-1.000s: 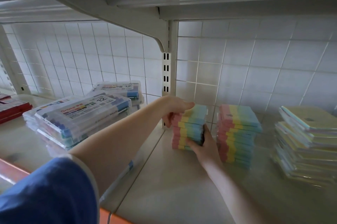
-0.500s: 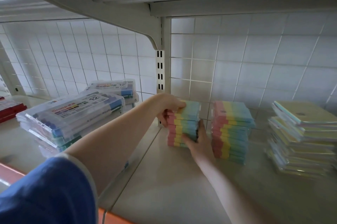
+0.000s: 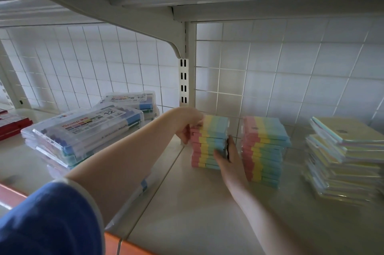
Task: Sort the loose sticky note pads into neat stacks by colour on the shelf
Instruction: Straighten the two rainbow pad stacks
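A stack of striped pink, yellow, green and blue sticky note pads [image 3: 208,142] stands on the shelf [image 3: 187,209] near the slotted upright. My left hand [image 3: 188,125] curls round its upper left corner. Against the stack's right front side, my right hand [image 3: 227,157] presses with its fingers laid along the pads. A second, taller stack of the same striped pads [image 3: 265,151] stands just to the right, apart from both hands. Further right lies a looser pile of pale yellow wrapped pads [image 3: 345,157], its layers skewed.
Clear plastic marker sets [image 3: 83,132] are piled on the left shelf section, with red packs [image 3: 12,124] at the far left edge. A wire grid backs the shelf and an upper shelf hangs close overhead. The orange front lip [image 3: 128,248] runs along the near edge.
Both hands stay on the left striped stack. My left hand has slid from the top of the stack to its upper left corner. The camera view has shifted slightly.
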`<act>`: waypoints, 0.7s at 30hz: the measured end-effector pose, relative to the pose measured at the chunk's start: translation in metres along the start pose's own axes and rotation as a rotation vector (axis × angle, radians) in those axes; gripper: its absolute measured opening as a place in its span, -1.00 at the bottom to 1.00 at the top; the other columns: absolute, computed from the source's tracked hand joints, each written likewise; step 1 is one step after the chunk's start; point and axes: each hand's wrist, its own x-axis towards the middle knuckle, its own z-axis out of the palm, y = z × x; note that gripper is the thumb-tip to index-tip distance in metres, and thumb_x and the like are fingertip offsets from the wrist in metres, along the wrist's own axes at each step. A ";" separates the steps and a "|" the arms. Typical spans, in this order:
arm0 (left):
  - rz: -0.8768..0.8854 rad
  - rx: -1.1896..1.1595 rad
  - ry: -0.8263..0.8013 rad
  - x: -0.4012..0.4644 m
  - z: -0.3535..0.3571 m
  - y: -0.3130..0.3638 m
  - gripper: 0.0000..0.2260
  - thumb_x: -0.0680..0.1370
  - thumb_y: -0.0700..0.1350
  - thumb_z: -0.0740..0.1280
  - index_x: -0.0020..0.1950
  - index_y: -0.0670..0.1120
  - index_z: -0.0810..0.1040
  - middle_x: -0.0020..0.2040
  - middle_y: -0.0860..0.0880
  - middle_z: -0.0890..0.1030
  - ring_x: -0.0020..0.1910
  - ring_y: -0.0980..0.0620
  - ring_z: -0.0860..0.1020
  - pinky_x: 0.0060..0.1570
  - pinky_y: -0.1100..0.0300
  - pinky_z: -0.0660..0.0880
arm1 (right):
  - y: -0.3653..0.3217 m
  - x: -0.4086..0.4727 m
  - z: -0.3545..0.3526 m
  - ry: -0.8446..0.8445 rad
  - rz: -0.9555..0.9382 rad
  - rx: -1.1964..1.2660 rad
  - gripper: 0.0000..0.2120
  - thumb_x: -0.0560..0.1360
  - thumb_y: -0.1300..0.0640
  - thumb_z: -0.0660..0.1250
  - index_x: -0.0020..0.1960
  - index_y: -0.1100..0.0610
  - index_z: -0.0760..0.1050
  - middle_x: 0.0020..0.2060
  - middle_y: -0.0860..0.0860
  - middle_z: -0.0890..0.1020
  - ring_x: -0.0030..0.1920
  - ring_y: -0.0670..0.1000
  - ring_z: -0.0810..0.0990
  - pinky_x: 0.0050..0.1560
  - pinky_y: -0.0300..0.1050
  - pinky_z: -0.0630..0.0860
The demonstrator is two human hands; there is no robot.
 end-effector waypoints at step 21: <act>0.594 -0.332 0.236 0.010 0.069 -0.117 -0.22 0.45 -0.44 0.17 0.55 0.09 0.04 0.52 0.10 0.18 0.49 0.13 0.15 0.36 0.24 0.15 | -0.084 0.024 -0.015 0.094 0.431 0.171 -0.53 0.58 -0.22 0.09 0.20 0.15 0.42 -0.05 0.08 0.59 -0.16 0.02 0.58 -0.34 -0.17 0.52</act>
